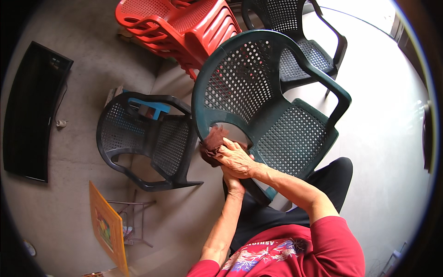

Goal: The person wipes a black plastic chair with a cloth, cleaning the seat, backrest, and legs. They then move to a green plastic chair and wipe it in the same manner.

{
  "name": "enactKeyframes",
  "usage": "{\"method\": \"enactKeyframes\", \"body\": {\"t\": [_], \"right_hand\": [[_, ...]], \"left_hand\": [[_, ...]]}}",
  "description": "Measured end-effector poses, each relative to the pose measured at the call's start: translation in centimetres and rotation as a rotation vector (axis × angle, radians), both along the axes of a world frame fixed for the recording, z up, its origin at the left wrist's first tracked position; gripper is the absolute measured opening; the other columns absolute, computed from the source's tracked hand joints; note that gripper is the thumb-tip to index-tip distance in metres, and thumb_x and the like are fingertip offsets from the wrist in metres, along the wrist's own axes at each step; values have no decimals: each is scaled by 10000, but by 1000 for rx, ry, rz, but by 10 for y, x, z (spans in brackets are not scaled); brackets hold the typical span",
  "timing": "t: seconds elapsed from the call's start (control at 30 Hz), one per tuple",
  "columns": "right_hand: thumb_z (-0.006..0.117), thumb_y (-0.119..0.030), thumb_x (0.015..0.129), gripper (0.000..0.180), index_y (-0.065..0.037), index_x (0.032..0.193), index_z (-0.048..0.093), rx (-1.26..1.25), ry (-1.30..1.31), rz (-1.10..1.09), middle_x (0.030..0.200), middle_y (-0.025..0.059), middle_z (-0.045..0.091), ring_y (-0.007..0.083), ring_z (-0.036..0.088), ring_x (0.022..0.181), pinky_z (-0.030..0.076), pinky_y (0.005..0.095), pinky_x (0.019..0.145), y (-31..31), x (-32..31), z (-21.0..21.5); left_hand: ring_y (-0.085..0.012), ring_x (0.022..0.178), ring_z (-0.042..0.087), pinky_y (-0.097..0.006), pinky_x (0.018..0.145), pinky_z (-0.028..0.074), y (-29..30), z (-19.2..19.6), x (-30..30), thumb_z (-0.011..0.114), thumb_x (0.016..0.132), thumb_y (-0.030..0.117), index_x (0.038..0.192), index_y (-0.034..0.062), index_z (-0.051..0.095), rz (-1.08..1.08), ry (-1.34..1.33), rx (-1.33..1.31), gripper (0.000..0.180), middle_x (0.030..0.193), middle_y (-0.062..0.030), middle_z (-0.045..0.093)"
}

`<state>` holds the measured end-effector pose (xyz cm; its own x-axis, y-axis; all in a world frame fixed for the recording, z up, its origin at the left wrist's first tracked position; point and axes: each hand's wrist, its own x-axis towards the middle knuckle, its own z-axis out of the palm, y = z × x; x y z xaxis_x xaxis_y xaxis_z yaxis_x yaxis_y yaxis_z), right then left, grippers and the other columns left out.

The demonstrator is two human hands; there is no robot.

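A dark green plastic armchair [295,134] with a perforated back and seat stands tilted against my legs. My right hand [236,160] is closed over a crumpled brown cloth [213,145], pressing it around the chair's near left armrest. Just below, my left hand [234,183] meets the same spot from underneath, its fingers hidden behind my right hand and the cloth. The cloth covers part of the armrest where it curves down from the back.
Stacked red plastic chairs [203,32] stand at the far side. Dark grey armchairs stand to the left [170,143] and far right [307,60]. A black screen [34,111] hangs on the left wall. An orange-framed panel [108,226] stands at lower left near a thin metal-legged stand [134,217].
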<state>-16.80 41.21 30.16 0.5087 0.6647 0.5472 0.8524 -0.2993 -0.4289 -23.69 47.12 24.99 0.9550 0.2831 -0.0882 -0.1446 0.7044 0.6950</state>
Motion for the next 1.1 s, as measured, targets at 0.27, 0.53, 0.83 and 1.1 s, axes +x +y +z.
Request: {"method": "enactKeyframes", "body": {"t": [0.27,0.53,0.83,1.1], "right_hand": [[633,-298,698,319,-173,992,643,150,-388,-241,1049,62,514,260,404,1096,315,413,889,38,73,70],[530,-328,827,513,-190,1317,471,353,-98,-613,1327,101,432,336,283,1241,251,457,912,47,156,110],[614,-391,785,459,-178,1192,587,199,-290,-14,1239,35,490,259,377,1218,265,467,1005,33,61,75],[559,-403,835,457,-253,1265,519,208,-244,-449,1364,24,422,260,324,1277,281,520,953,19,164,145]], "left_hand": [[-181,425,508,-329,379,455,-23,80,3,425,936,506,1007,47,405,125,516,294,465,626,-87,500],[-188,397,484,-322,368,459,-29,83,3,382,952,478,1019,39,339,110,447,288,446,610,-88,481],[-185,396,480,-324,374,462,-26,79,4,391,951,513,996,59,361,112,394,412,457,596,-78,464],[-194,401,470,-339,376,456,-29,89,3,401,968,456,975,84,353,103,457,291,375,615,-86,463]]}}
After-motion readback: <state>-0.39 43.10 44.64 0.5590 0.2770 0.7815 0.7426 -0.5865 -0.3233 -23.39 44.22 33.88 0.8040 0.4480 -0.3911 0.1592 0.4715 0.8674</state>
